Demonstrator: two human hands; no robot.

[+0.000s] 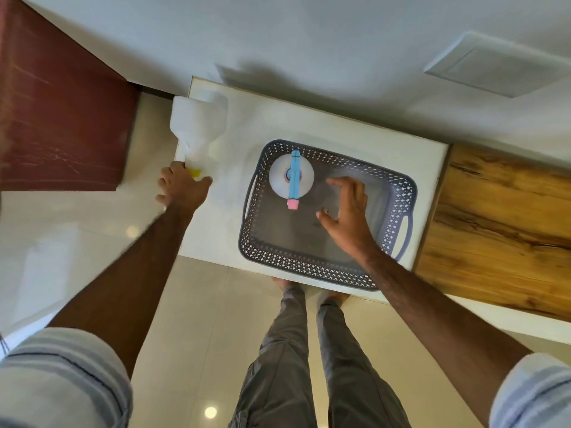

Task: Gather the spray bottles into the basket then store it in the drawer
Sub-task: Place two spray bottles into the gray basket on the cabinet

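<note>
Under the spread, empty right hand (pixel 347 208), grey basket (pixel 398 211) near the white surface (pixel 355 131) front edge, one bottle (pixel 292 177) upright inside, left hand (pixel 182 188) gripping a blurred white bottle (pixel 197 125) at the surface's left edge, no labels legible.

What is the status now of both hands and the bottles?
Left hand grips white bottle at table edge. Right hand open over basket. One bottle upright inside. Nothing in the way.
</note>
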